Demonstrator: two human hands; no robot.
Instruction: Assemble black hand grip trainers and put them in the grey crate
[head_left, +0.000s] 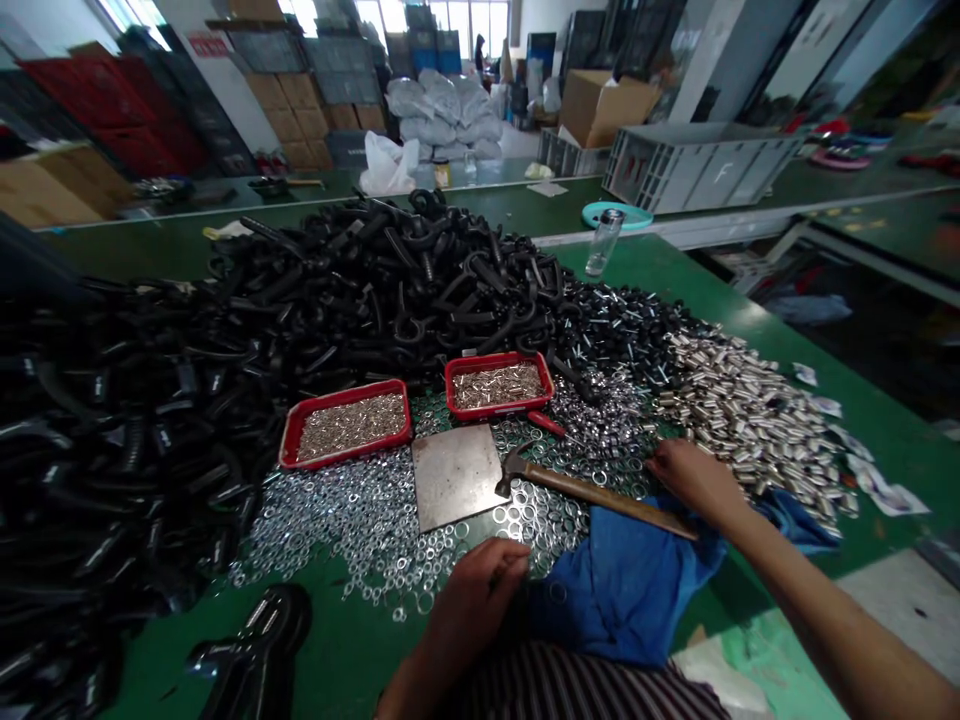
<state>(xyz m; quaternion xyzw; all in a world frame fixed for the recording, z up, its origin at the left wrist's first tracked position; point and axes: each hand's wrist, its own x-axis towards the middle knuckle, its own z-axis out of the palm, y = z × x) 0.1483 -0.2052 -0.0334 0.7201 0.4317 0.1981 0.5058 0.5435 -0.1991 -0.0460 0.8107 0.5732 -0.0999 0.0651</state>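
My left hand (477,592) is at the near edge of the loose metal rings (525,510), its fingers curled in; whatever they may hold is hidden. My right hand (694,478) reaches between the heap of small shiny metal parts (607,410) and the silvery cylindrical sleeves (757,420). Its fingertips are pinched together, and what is in them is too small to make out. A claw hammer (592,487) lies between the hands, its handle end on a blue cloth (622,580). Left of its head lies a square metal plate (457,475).
Black curved plastic parts (405,270) are heaped at the left and back. Two red trays (345,425) hold small metal pieces. Black-headed screws (622,330) and a glass bottle (604,243) stand farther back. One black part (259,650) lies at front left. A grey crate (697,165) sits behind.
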